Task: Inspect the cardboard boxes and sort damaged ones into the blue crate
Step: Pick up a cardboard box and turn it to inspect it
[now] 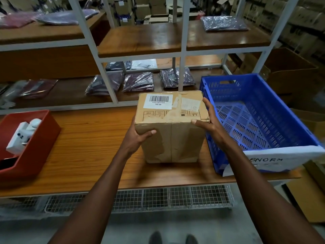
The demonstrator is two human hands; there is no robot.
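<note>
A cardboard box (pixel 169 125) is held upright between both hands over the middle of the wooden counter (pixel 91 147); whether its base touches the counter cannot be told. The left hand (pixel 136 138) is closed around the box's near left corner, with the thumb pressed across the front face. The right hand (pixel 210 123) is spread flat against the right side, with the thumb laid on the top front edge. On the top face a white barcode label (pixel 157 101) marked 50/39 is seen, beside a torn, partly peeled paper label (pixel 190 104) and creased clear tape. The front face is wrinkled and dented along its taped centre seam.

Just to the right of the box a blue crate (pixel 297 120) with slotted walls stands on the counter; nothing is seen inside it. A white paper sign (pixel 274 160) with handwritten letters, only partly readable, is fixed to its near wall. At the counter's left end a red bin (pixel 40 143) is seen, holding white objects (pixel 22 135) that cannot be identified. Behind the counter, garments in clear plastic bags (pixel 138 81) are laid on the wooden shelves of a white metal rack (pixel 109 81).
</note>
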